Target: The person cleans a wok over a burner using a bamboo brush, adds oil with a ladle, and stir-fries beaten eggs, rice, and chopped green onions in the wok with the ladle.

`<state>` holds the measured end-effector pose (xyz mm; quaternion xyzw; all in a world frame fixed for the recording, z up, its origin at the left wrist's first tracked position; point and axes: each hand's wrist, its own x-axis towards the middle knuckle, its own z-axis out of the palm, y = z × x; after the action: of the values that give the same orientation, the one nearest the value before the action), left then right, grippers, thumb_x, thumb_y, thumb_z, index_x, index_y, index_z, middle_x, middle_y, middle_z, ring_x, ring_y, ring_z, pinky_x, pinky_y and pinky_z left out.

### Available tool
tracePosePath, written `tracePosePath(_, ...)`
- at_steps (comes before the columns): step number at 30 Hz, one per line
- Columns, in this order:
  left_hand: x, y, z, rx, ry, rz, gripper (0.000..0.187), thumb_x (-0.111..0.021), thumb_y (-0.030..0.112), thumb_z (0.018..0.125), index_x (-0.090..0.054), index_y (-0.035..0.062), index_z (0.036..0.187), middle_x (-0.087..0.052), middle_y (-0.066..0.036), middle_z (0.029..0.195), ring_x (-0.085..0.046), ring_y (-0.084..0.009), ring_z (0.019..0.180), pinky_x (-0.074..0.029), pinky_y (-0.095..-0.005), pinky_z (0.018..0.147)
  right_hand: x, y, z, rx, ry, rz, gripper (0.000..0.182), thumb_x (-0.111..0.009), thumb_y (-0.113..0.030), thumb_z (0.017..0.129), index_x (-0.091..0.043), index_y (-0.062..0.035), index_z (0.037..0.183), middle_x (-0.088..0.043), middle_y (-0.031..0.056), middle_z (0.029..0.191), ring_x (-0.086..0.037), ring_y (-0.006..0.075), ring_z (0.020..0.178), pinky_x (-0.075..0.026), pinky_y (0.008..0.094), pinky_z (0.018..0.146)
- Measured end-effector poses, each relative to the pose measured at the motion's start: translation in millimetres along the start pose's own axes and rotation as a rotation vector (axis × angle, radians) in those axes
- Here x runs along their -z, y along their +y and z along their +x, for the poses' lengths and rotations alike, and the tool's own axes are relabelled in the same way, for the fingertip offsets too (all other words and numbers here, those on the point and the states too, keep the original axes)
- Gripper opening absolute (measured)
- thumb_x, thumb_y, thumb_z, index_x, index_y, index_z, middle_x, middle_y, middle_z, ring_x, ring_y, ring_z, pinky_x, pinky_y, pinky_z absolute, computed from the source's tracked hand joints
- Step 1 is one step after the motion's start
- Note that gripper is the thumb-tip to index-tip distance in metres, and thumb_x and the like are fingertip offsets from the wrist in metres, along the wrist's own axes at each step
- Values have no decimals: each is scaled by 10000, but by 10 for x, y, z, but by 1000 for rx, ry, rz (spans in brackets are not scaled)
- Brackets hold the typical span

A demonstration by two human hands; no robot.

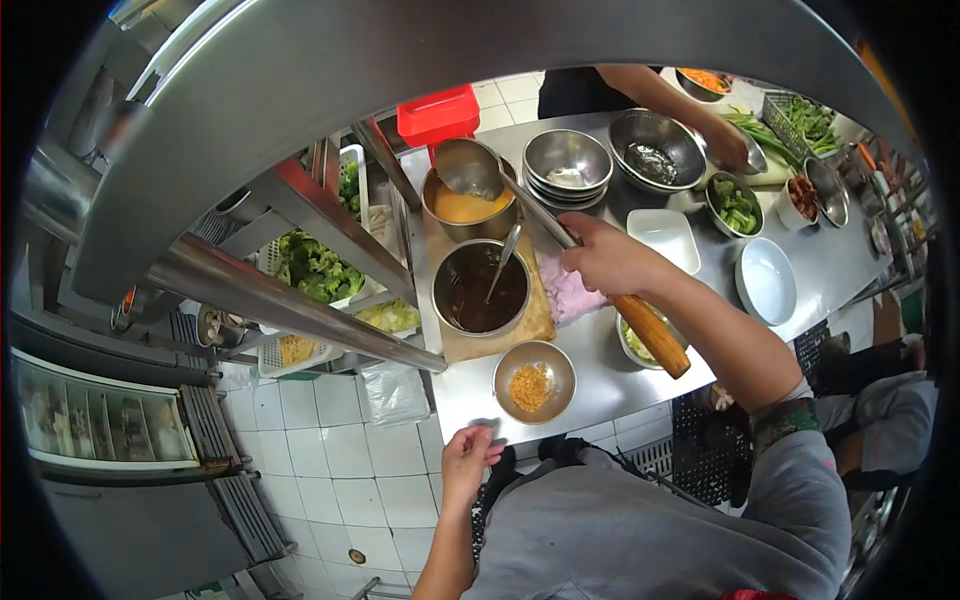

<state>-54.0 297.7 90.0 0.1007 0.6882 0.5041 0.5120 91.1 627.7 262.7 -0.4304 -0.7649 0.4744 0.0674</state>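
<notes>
My right hand is wrapped round the metal shaft of a long ladle with a wooden end. The ladle's bowl is tilted over a metal pot of yellow-orange liquid, partly covering it. Nearer me stands a metal pot of dark brown sauce with a spoon in it. My left hand hangs just off the table's front edge, fingers loosely bent and apart, with nothing visible in it. Closest to it is a small metal bowl holding yellow-brown crumbs.
Stacked metal bowls, a white square dish, and a bowl of greens stand on the steel table. A co-worker's hand is at the far side. Metal shelf posts and broccoli are on my left.
</notes>
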Motion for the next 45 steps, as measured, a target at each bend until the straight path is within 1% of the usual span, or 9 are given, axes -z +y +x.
tracePosePath(4, -23, -18, 2, 3, 6, -9, 291, -652, 209, 974, -602, -36, 1123, -665, -109, 994, -712, -186, 828, -581, -263, 684, 143, -82, 73, -117, -117, 146, 681, -590, -136, 812, -394, -15, 1453, -616, 101, 915, -560, 144, 619, -468, 312, 501)
tracePosePath(7, -57, 13, -12, -5, 11, -6, 281, -651, 204, 975, -607, -32, 1121, -666, -109, 996, -712, -186, 829, -582, -264, 684, 221, -105, 149, -151, -184, 185, 585, -584, -121, 809, -474, -18, 1374, -594, 76, 871, -541, 122, 600, -439, 306, 460)
tracePosePath(10, -75, 34, -8, -1, 10, -10, 272, -646, 198, 979, -610, -28, 1125, -665, -109, 1001, -710, -186, 838, -582, -267, 690, 262, -93, 217, -141, -205, 300, 210, -536, -84, 831, -566, 6, 1018, -580, 95, 792, -548, 150, 548, -443, 316, 433)
tracePosePath(13, -108, 63, -19, -2, 1, 10, 279, -627, 208, 989, -607, -26, 1142, -672, -105, 1003, -710, -181, 847, -583, -271, 709, 351, -143, 264, -181, -291, 332, 221, -536, -74, 855, -567, -8, 1064, -562, 68, 823, -511, 82, 546, -389, 252, 396)
tracePosePath(19, -187, 112, 25, -33, -40, 54, 295, -619, 208, 991, -598, -34, 1159, -671, -103, 993, -710, -186, 868, -584, -277, 729, 397, -52, 281, -360, -335, 935, 54, -475, -64, 941, -489, -14, 953, -533, 85, 817, -450, 57, 503, -314, 221, 342)
tracePosePath(22, -245, 85, 125, -52, -45, 51, 297, -632, 205, 983, -596, -39, 1149, -667, -106, 977, -709, -184, 857, -586, -279, 725, 425, -34, 215, -360, -373, 1129, 120, -462, -61, 941, -495, 6, 847, -503, 60, 732, -442, 69, 473, -316, 237, 368)
tracePosePath(33, -340, 34, 429, -53, -57, 35, 156, -635, 124, 959, -547, 15, 890, -635, -87, 838, -667, -156, 681, -599, -284, 663, 546, -146, -105, -299, -434, 1452, 124, -381, -99, 990, -443, -1, 1036, -523, 41, 838, -441, 18, 499, -297, 200, 369)
tracePosePath(38, -304, 593, -95, -59, -83, -116, 163, -634, 96, 950, -540, 31, 834, -620, -76, 738, -665, -155, 637, -584, -276, 612, 363, -171, -158, -287, -433, 1638, 174, -382, -117, 991, -455, 34, 1036, -505, 48, 872, -474, 27, 505, -343, 199, 364)
tracePosePath(45, -468, 1387, 534, -287, -90, -205, 215, -618, 107, 958, -478, 77, 797, -604, -70, 740, -648, -176, 649, -585, -322, 658, 201, -324, -354, -308, -335, 1711, 176, -394, -101, 983, -450, 47, 1061, -485, 24, 838, -443, 9, 501, -298, 182, 368)
